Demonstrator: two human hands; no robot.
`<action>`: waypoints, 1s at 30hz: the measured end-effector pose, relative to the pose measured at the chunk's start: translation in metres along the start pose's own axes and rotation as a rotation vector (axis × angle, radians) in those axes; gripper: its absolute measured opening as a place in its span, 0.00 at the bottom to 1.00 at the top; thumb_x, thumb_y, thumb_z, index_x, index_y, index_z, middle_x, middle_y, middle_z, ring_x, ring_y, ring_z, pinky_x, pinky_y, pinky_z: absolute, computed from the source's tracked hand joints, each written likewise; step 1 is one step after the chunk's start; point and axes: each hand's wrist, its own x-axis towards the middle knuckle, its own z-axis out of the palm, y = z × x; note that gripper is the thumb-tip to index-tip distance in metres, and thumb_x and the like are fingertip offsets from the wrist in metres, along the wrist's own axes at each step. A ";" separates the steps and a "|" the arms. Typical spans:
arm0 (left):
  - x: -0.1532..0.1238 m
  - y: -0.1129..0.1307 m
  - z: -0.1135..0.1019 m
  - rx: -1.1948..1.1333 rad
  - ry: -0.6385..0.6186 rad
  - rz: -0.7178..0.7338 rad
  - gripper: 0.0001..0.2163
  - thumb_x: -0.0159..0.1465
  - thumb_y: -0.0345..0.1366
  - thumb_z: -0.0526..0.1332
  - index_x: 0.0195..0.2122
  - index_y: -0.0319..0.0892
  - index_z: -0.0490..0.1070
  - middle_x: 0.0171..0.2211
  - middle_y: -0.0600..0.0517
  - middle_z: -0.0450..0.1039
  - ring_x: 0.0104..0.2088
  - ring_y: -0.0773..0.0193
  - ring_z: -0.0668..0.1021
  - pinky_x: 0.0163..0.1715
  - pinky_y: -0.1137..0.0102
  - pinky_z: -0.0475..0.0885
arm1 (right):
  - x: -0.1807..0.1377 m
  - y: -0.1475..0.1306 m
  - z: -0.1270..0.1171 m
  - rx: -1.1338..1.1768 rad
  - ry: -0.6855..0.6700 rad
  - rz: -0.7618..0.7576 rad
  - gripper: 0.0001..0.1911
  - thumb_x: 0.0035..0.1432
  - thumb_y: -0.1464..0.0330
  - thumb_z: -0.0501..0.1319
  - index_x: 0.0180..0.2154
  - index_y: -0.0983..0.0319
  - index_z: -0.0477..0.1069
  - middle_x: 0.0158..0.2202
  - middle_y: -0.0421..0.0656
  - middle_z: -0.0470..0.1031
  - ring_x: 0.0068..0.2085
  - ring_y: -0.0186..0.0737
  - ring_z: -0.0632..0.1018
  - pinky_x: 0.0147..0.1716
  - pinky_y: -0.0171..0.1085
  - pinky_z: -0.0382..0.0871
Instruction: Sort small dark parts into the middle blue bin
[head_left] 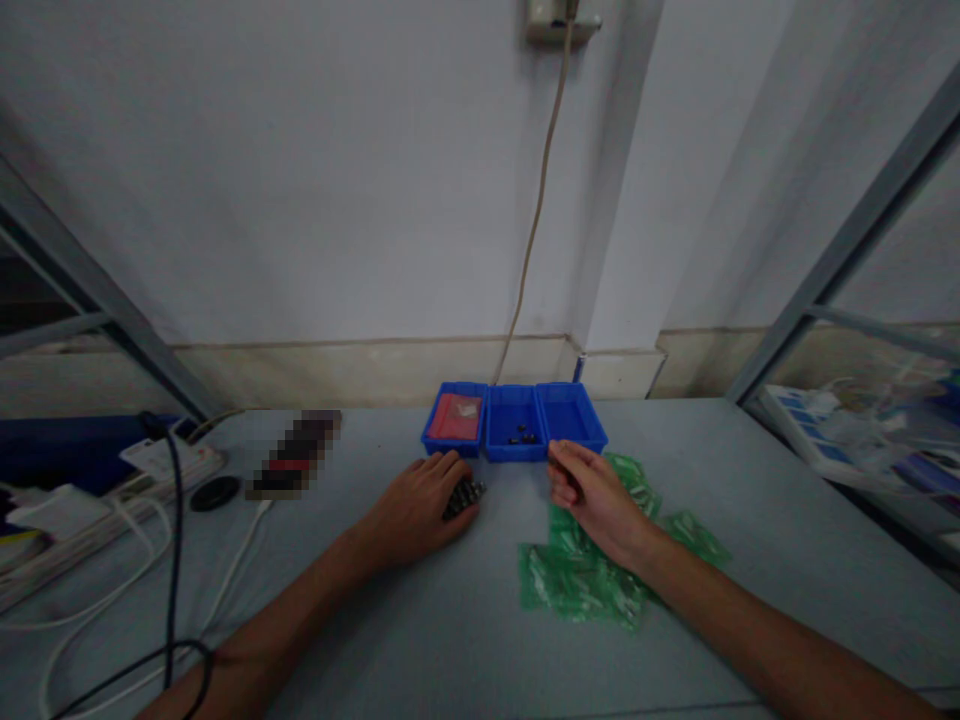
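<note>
Head view: work area layout

A left blue tray (430, 436), a middle blue tray (513, 408) and a right blue tray (568, 408) stand side by side at the far edge of the table (375, 650). The left tray contains a red packet (454, 422); the middle tray contains several small dark pieces (529, 439). The left hand (427, 505) is curled around a cluster of dark metallic parts (466, 496), near the left tray. The right hand (591, 492), fingers bent inward, is located at the near side of the right tray; its contents cannot be determined. Green plastic bags (581, 588) lie beneath and beside the right hand. At far left, a black disc (215, 493) lies near a white power strip (202, 463)
</note>
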 end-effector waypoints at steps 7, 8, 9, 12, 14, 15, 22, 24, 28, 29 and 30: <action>-0.002 -0.003 -0.001 -0.093 0.008 0.016 0.11 0.73 0.45 0.63 0.51 0.46 0.70 0.49 0.46 0.76 0.48 0.50 0.80 0.49 0.59 0.74 | 0.002 -0.003 -0.003 0.036 0.072 -0.030 0.20 0.49 0.56 0.82 0.34 0.61 0.79 0.31 0.38 0.76 0.26 0.32 0.70 0.27 0.34 0.64; -0.002 -0.003 -0.001 -0.096 0.012 0.015 0.11 0.73 0.45 0.63 0.50 0.46 0.70 0.48 0.46 0.76 0.48 0.50 0.80 0.48 0.59 0.74 | 0.002 -0.003 -0.003 0.012 0.071 -0.042 0.20 0.50 0.56 0.82 0.35 0.61 0.80 0.32 0.40 0.78 0.27 0.33 0.72 0.28 0.34 0.66; -0.002 -0.003 -0.001 -0.097 0.014 0.015 0.11 0.73 0.46 0.63 0.50 0.46 0.70 0.48 0.46 0.76 0.47 0.50 0.80 0.48 0.59 0.74 | 0.002 -0.003 -0.003 -0.011 0.065 -0.051 0.20 0.50 0.56 0.81 0.37 0.60 0.80 0.34 0.41 0.80 0.28 0.34 0.73 0.30 0.35 0.67; -0.002 -0.004 0.000 -0.086 0.004 0.009 0.11 0.74 0.46 0.63 0.50 0.46 0.70 0.49 0.46 0.76 0.47 0.50 0.80 0.48 0.58 0.74 | 0.000 -0.001 -0.004 -0.081 0.039 -0.078 0.20 0.51 0.57 0.81 0.39 0.60 0.80 0.37 0.41 0.81 0.30 0.35 0.75 0.32 0.36 0.69; -0.002 -0.004 0.001 -0.076 -0.006 0.006 0.11 0.74 0.45 0.63 0.51 0.46 0.70 0.49 0.46 0.76 0.48 0.50 0.80 0.49 0.58 0.74 | 0.000 0.002 -0.004 -0.132 0.022 -0.105 0.18 0.51 0.59 0.81 0.39 0.59 0.79 0.35 0.39 0.79 0.30 0.35 0.75 0.31 0.35 0.69; -0.002 -0.005 0.001 -0.074 -0.008 0.007 0.11 0.74 0.45 0.63 0.51 0.46 0.70 0.49 0.46 0.76 0.48 0.49 0.80 0.49 0.57 0.74 | 0.000 0.003 -0.005 -0.158 0.012 -0.118 0.18 0.52 0.59 0.80 0.39 0.58 0.79 0.35 0.38 0.78 0.30 0.35 0.75 0.30 0.34 0.69; 0.000 -0.004 0.000 -0.092 0.001 0.005 0.11 0.74 0.45 0.63 0.51 0.46 0.71 0.48 0.47 0.76 0.47 0.51 0.80 0.48 0.59 0.74 | -0.002 0.003 0.000 -0.127 -0.079 -0.070 0.18 0.55 0.56 0.78 0.41 0.59 0.79 0.35 0.40 0.79 0.27 0.33 0.70 0.26 0.33 0.64; 0.000 -0.004 -0.001 -0.099 0.003 0.009 0.10 0.74 0.45 0.63 0.50 0.46 0.71 0.47 0.47 0.77 0.46 0.51 0.80 0.47 0.59 0.74 | -0.005 0.000 0.003 -0.080 -0.132 -0.009 0.19 0.56 0.54 0.78 0.40 0.60 0.79 0.35 0.41 0.79 0.26 0.32 0.69 0.25 0.33 0.61; 0.000 -0.005 0.000 -0.087 -0.002 0.020 0.11 0.74 0.45 0.63 0.52 0.47 0.71 0.48 0.47 0.76 0.47 0.50 0.80 0.49 0.59 0.74 | -0.008 -0.002 0.006 0.026 -0.185 0.092 0.21 0.56 0.52 0.78 0.35 0.61 0.77 0.30 0.40 0.74 0.25 0.31 0.66 0.24 0.33 0.57; 0.000 -0.005 0.000 -0.084 -0.004 0.021 0.11 0.74 0.45 0.63 0.52 0.47 0.71 0.49 0.47 0.76 0.48 0.50 0.80 0.49 0.58 0.74 | -0.009 -0.002 0.006 0.053 -0.193 0.107 0.21 0.56 0.53 0.79 0.34 0.62 0.76 0.28 0.38 0.72 0.24 0.30 0.65 0.24 0.33 0.56; 0.000 -0.006 0.000 -0.083 -0.008 0.020 0.11 0.74 0.45 0.63 0.52 0.47 0.71 0.49 0.47 0.76 0.48 0.50 0.80 0.49 0.58 0.74 | -0.009 -0.001 0.005 0.074 -0.208 0.123 0.22 0.56 0.53 0.79 0.33 0.62 0.75 0.26 0.37 0.69 0.23 0.30 0.62 0.23 0.33 0.54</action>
